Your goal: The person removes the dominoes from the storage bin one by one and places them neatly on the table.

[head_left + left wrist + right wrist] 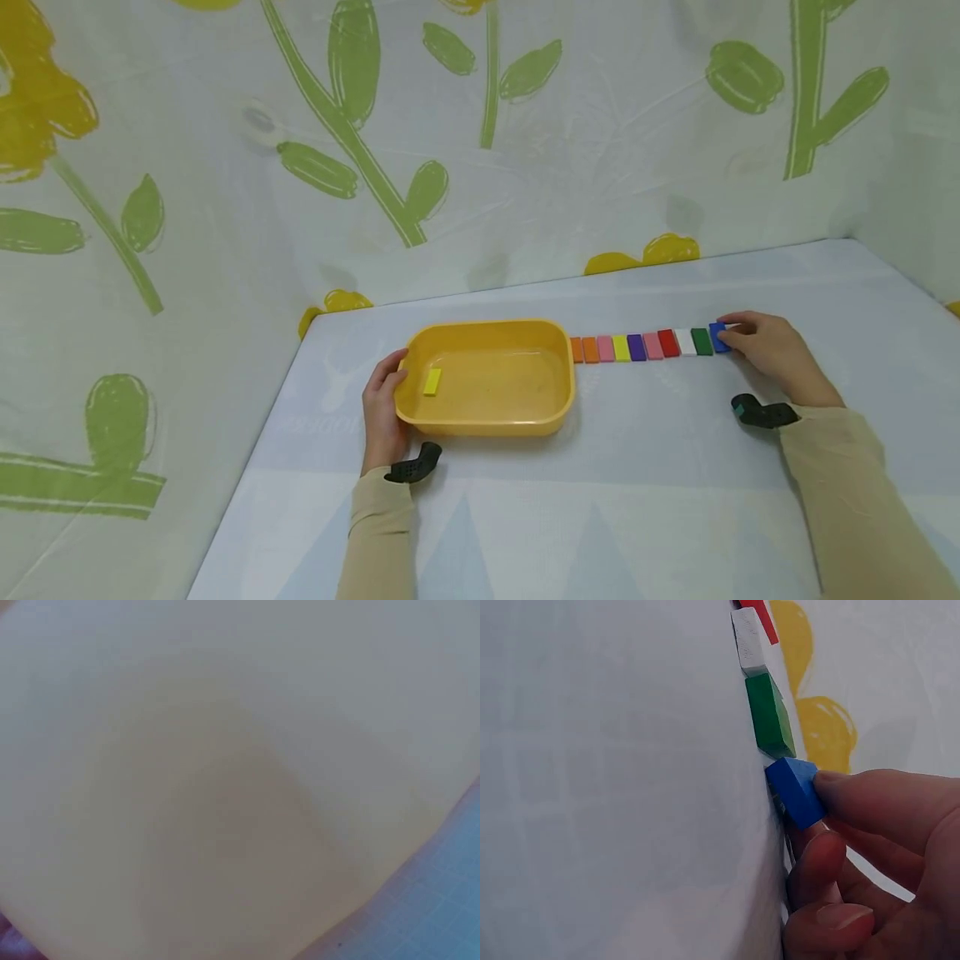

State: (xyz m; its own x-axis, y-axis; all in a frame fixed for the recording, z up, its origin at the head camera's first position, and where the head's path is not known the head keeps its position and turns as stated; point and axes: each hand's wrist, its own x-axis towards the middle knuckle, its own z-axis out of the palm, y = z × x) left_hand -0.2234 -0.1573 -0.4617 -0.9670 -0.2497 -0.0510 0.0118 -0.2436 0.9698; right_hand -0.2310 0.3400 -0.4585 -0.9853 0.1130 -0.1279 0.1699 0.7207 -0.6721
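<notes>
A yellow tub (555,412) sits on the table with one yellow block (432,381) lying inside it. My left hand (384,404) grips the tub's left rim; the left wrist view shows only the tub's wall (225,787), blurred and close. To the tub's right runs a row of coloured blocks (637,346), flat and side by side. My right hand (772,350) pinches the blue block (718,337) at the row's right end, which is tilted up off the table (793,787). Beside it lie a green block (769,716) and a white block (748,641).
A pale sheet covers the table (600,500), and a floral cloth (300,167) hangs behind and at the sides. The table's left edge runs close to the tub. Black wrist-camera mounts (761,412) sit on both forearms.
</notes>
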